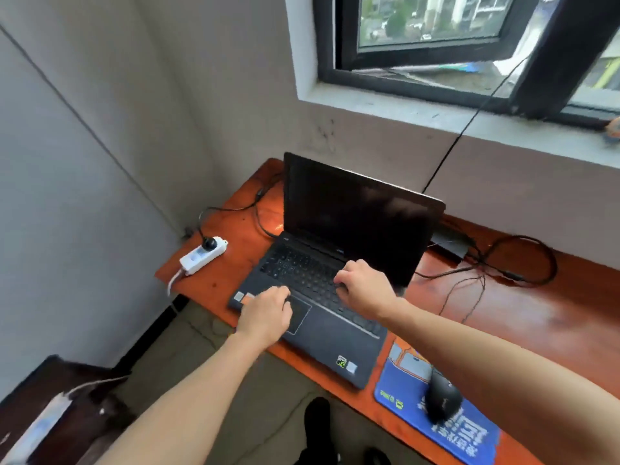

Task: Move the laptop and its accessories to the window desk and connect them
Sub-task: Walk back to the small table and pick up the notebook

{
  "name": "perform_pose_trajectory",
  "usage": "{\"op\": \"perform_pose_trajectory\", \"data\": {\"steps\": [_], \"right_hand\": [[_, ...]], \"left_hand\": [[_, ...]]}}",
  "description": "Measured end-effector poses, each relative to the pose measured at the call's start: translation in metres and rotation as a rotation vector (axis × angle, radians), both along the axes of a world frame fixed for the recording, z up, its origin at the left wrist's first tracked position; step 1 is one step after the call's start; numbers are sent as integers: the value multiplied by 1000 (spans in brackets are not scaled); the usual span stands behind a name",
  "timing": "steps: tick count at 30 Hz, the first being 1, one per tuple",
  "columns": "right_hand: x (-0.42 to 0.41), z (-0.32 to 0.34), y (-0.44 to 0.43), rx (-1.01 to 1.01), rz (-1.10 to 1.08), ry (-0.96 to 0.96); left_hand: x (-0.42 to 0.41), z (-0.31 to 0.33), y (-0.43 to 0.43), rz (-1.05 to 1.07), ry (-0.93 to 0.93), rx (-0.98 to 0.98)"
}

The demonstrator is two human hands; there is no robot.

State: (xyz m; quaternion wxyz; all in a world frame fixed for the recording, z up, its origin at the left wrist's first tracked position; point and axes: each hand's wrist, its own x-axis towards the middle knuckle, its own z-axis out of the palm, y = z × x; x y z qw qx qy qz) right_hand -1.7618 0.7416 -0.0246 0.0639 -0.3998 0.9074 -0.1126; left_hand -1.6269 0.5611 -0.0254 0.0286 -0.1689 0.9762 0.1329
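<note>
I see the black laptop (349, 216) open, screen dark, on the orange desk (503, 313) under the window (436, 28). My left hand (265, 313) rests by its touchpad (300, 315), right hand (364, 286) on the keys (302, 270), fingers (340, 280) loosely bent, gripping nothing.

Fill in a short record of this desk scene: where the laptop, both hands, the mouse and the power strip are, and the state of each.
laptop: open on the orange desk under the window, screen dark
left hand: rests by the touchpad, fingers at the keyboard's lower edge
right hand: fingers bent down onto the keys
mouse: on the blue mouse pad, right of the laptop
power strip: white, at the desk's left corner, one black plug in it
adapter: black, behind the laptop's right side, cables looped beside it
</note>
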Motion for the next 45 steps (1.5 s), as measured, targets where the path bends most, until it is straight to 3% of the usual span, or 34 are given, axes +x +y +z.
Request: {"op": "perform_pose_trajectory", "data": {"steps": [6, 12, 26, 39, 45], "right_hand": [[90, 11, -71, -12, 327, -31], [239, 29, -171, -47, 711, -46], [616, 23, -320, 20, 1250, -109], [899, 20, -489, 86, 1759, -8], [1030, 38, -547, 116, 1971, 18]], "left_hand": [[150, 10, -15, 339, -38, -3], [336, 23, -41, 730, 12, -34], [711, 34, -74, 1278, -58, -53], [931, 25, -128, 1814, -65, 5], [1013, 39, -149, 2068, 78, 18]]}}
